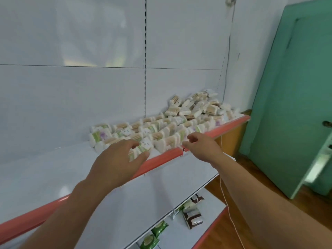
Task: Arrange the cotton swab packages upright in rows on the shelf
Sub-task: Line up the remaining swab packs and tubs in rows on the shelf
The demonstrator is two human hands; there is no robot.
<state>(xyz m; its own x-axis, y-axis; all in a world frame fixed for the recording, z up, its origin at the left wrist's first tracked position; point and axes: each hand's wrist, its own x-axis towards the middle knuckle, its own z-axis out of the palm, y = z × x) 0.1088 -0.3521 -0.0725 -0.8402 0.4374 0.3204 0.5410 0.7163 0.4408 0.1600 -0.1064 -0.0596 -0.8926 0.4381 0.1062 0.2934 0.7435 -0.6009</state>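
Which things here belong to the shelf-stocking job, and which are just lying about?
Job: swab packages in rows, loose heap of packages, shelf, left hand gripping one package, right hand.
Lying about: green packets, brown packets, white cord, green door.

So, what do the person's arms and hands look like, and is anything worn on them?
Both are bare. The left forearm and right forearm show no sleeves, and the left hand and right hand carry no gloves, rings or watch that I can see. A thin white cord hangs beside the right forearm.
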